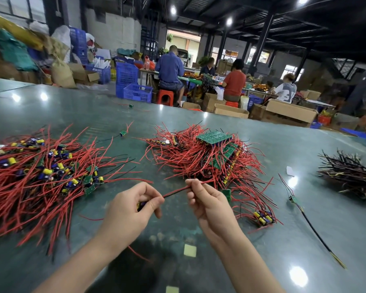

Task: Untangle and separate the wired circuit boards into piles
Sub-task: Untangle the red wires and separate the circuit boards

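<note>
while both hands' fingers pinch red wire (pixel 175 190), blue crates (pixel 126 74) contents unclear.

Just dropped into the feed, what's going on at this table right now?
A person is sorting wired circuit boards on a green table. The left hand grips one small board while the right hand pinches its red wire, held between them. A sorted pile lies to the left, a tangled heap sits ahead, and a bundle of black wires lies far right. Other workers sit at tables behind.
</note>
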`<action>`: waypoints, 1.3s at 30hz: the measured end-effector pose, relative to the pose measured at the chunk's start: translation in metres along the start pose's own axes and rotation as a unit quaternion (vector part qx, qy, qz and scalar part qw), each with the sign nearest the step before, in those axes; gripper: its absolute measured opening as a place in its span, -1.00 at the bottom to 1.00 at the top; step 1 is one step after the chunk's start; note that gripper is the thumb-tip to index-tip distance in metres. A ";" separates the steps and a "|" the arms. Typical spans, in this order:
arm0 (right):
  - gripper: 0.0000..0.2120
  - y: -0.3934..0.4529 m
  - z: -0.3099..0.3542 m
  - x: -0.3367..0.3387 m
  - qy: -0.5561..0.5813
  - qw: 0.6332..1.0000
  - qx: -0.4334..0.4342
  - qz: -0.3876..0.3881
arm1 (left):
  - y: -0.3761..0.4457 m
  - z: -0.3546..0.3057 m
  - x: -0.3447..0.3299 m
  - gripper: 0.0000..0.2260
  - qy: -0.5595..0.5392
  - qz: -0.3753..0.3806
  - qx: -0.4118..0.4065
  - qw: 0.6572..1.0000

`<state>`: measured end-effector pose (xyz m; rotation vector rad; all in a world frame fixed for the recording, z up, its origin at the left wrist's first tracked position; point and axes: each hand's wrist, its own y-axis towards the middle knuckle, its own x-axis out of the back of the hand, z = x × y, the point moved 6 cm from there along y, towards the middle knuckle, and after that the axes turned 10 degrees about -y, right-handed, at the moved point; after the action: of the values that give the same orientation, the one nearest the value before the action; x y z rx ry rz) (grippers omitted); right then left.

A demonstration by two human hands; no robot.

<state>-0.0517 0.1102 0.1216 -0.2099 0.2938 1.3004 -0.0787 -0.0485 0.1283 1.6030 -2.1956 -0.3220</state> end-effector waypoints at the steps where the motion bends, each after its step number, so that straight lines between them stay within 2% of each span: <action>1: -0.84 -0.001 -0.001 -0.003 0.026 0.999 -0.015 0.009 | 0.000 0.001 0.000 -0.85 -0.003 0.003 0.002 1.000; 3: -0.85 -0.001 -0.002 -0.005 0.052 0.998 -0.027 0.017 | 0.001 0.002 0.000 -0.85 -0.011 0.005 0.002 1.000; 7: -0.83 0.001 0.004 0.002 0.021 1.000 -0.006 -0.005 | 0.002 0.005 0.002 -0.86 -0.033 0.000 0.006 0.999; 11: -0.82 0.001 0.002 -0.001 0.031 0.999 -0.030 0.023 | 0.004 0.006 0.005 -0.86 -0.028 -0.001 0.004 1.000; 16: -0.81 0.005 0.006 0.009 0.030 0.999 -0.012 -0.021 | 0.006 0.007 0.007 -0.86 -0.030 0.000 -0.003 1.000; 20: -0.80 0.004 0.004 0.011 0.041 0.998 -0.049 -0.011 | 0.005 0.010 0.002 -0.88 -0.052 0.026 0.004 0.998; 23: -0.82 0.006 0.009 0.016 0.051 0.998 -0.015 -0.035 | 0.005 0.008 0.000 -0.91 -0.089 0.031 -0.002 0.996; 26: -0.82 0.008 0.009 0.020 0.059 0.996 0.010 -0.067 | 0.005 0.009 0.000 -0.91 -0.076 0.022 -0.012 0.997; 28: -0.80 0.008 0.008 0.023 0.070 0.994 0.011 -0.080 | 0.005 0.011 -0.002 -0.94 -0.080 0.031 0.002 0.996; 32: -0.78 0.010 0.014 0.033 0.118 0.988 0.025 -0.099 | 0.004 0.023 -0.008 -0.68 -0.119 0.073 0.106 0.984; 36: -0.81 0.013 0.022 0.047 0.142 0.981 0.031 -0.126 | 0.005 0.032 -0.007 -0.88 -0.119 0.099 0.157 0.975; 38: -0.82 0.014 0.023 0.048 0.140 0.982 0.032 -0.126 | 0.005 0.025 -0.009 -0.90 -0.108 0.123 0.145 0.976; 39: -0.83 0.014 0.023 0.047 0.143 0.982 0.031 -0.122 | 0.004 0.022 -0.010 -0.84 -0.099 0.127 0.137 0.977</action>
<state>-0.0517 0.1637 0.1276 -0.3705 0.5358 1.0152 -0.0897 -0.0386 0.1083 1.4486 -2.6620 -0.1088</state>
